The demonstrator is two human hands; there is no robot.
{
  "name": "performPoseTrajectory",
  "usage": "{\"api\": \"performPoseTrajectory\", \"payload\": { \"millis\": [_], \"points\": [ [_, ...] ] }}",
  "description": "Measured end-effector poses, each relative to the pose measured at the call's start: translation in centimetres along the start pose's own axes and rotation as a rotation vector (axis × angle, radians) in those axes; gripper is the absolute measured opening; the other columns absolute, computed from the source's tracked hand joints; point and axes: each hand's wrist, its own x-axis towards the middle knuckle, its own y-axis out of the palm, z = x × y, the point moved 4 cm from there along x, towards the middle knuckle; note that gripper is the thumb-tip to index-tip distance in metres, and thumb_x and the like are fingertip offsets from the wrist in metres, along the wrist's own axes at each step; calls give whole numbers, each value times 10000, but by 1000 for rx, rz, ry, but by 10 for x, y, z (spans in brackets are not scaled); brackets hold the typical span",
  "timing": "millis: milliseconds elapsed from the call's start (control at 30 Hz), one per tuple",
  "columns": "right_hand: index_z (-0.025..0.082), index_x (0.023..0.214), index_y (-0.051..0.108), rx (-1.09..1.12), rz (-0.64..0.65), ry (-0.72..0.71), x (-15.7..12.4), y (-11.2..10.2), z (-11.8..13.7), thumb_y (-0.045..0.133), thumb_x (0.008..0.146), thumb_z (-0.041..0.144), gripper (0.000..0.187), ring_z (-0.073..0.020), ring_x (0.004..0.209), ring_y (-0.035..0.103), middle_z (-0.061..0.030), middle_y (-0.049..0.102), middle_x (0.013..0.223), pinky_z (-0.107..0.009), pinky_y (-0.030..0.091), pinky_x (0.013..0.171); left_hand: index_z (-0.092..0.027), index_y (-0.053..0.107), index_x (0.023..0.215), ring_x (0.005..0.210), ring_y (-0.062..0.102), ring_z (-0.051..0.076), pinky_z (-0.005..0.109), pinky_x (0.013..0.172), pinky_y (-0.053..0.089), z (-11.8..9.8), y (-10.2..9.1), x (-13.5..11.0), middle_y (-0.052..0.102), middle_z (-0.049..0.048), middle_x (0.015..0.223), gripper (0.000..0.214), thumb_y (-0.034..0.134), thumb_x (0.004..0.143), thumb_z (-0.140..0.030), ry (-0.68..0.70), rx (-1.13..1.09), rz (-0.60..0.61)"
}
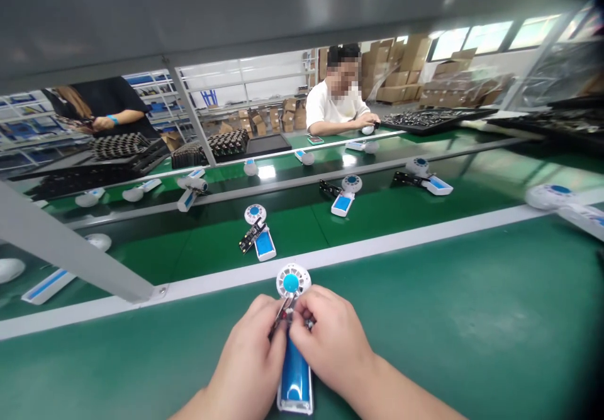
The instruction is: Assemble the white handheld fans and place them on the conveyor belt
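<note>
Workshop: A green assembly line is seen beneath a grey overhead shelf point(283, 11), with cardboard boxes point(399, 70) stacked far behind.

Belt: A green conveyor belt point(292, 237) is set out with spare handheld fans point(345, 194), with small circuit boards point(251, 234) laid beside some of them.

Across the line: A seated co-worker in a white shirt point(328, 108) is seen at the far bench, and a person in black point(108, 102) is seen further left.

In hand: A white-and-blue handheld fan point(293, 376) is held directly in front of the wearer, between both hands.

Left hand: The left hand point(248, 357) is curled around the fan's neck, its fingers pinching a small dark part.

Right hand: The right hand point(333, 338) is closed in from the other side, its fingers point(306, 310) pressed against the same spot. The exact grip is hidden by the fingers.

Long axis: The fan is aligned almost straight away from the wearer, with its round head far and its handle near. Neither hand is clearly nearer.

Edges: The fan head is brought up over the white rail point(377, 250) at the belt's edge.

Side room: The green workbench point(425, 332) is seen running well to the right.
</note>
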Motion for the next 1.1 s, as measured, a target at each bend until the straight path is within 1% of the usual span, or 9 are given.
{"api": "performPoseTrajectory", "payload": {
  "millis": [133, 267, 433, 600, 667, 767, 900, 967, 1100],
  "points": [
    [205, 634, 559, -3, -44, -59, -2, -3, 2, 508, 726, 130, 129, -162, 642, 564, -14, 617, 667, -277, 414, 624, -230, 633, 914, 824, 614, 192, 299, 743, 511, 1, 1, 0, 621, 52, 921, 214, 428, 975, -245, 17, 33, -5],
    [203, 653, 550, 30, -49, -96, -4, -5, 5, 495, 762, 133, 141, -163, 652, 559, -17, 613, 678, -281, 412, 636, -224, 599, 846, 813, 614, 188, 300, 731, 511, 1, 1, 0, 613, 50, 905, 229, 414, 981, -241, 23, 54, -10],
    [204, 659, 540, 22, -6, -61, -4, -4, 6, 473, 802, 151, 167, -171, 671, 556, -27, 608, 696, -291, 405, 651, -241, 634, 1031, 862, 623, 188, 308, 770, 524, 0, 3, -2, 617, 62, 986, 247, 389, 996, -234, 70, 80, -1],
    [205, 645, 527, 115, 19, 66, -4, -4, 5, 495, 794, 137, 168, -161, 677, 566, -17, 610, 702, -261, 415, 620, -255, 613, 1180, 916, 637, 188, 293, 799, 545, 2, 5, -3, 608, 78, 1050, 305, 374, 996, -210, 139, 162, 7],
    [205, 649, 528, 142, 22, 82, -4, -4, 4, 503, 790, 128, 164, -158, 679, 570, -13, 610, 705, -252, 419, 612, -258, 606, 1205, 910, 644, 187, 286, 792, 553, 3, 5, -3, 609, 81, 1051, 319, 377, 992, -199, 163, 195, -1],
    [204, 664, 536, 121, -1, 39, -6, -4, 5, 498, 812, 131, 169, -162, 677, 565, -19, 605, 706, -254, 425, 607, -264, 588, 1230, 905, 649, 185, 279, 789, 561, 5, 5, -3, 607, 82, 1052, 329, 388, 982, -181, 212, 222, -21],
    [196, 711, 549, 77, -71, -122, -9, -5, 8, 452, 869, 133, 196, -172, 681, 554, -36, 604, 726, -275, 441, 631, -264, 580, 1214, 872, 652, 171, 274, 754, 565, 7, 4, -2, 602, 67, 1027, 322, 385, 979, -165, 262, 218, -39],
    [189, 741, 560, 74, -85, -190, -10, -5, 9, 425, 887, 122, 210, -176, 682, 552, -42, 604, 734, -286, 447, 640, -259, 585, 1196, 852, 652, 165, 273, 738, 566, 7, 3, -2, 603, 62, 1010, 314, 379, 979, -162, 277, 202, -45],
    [184, 813, 598, 123, -57, -206, -10, -4, 9, 428, 888, 106, 202, -184, 725, 578, -52, 636, 795, -290, 459, 662, -249, 586, 1205, 825, 654, 166, 274, 722, 567, 5, 2, -2, 608, 63, 979, 315, 383, 978, -169, 308, 182, -19]
  ]
}}
